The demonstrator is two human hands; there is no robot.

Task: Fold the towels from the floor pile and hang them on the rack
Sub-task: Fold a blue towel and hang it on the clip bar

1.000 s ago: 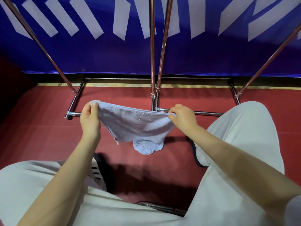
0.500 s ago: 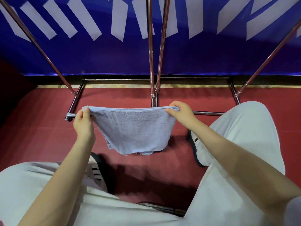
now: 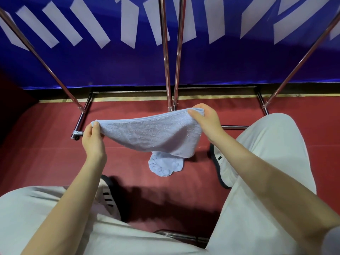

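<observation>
Pale blue terry towel (image 3: 149, 134) hangs stretched between both hands above the red floor (image 3: 46, 153). The left hand (image 3: 93, 139) pinches one top corner, the right hand (image 3: 206, 120) the other, higher. A crumpled blue towel (image 3: 164, 165) lies on the floor beneath, before the chrome tube rack (image 3: 166, 57)

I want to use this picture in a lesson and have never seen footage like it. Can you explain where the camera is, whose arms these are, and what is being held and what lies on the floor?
The camera sits on a person's head and looks down, so the two bare arms are the wearer's own. No machine is involved. The left hand and the right hand each pinch one end of a light blue towel, holding it stretched in the air. Below it, on the red floor, lies another crumpled light blue towel. Ahead stands the metal rack with thin shiny poles, and behind it a blue banner with white stripes. The pale trousers and striped shoes are the wearer's too.
</observation>
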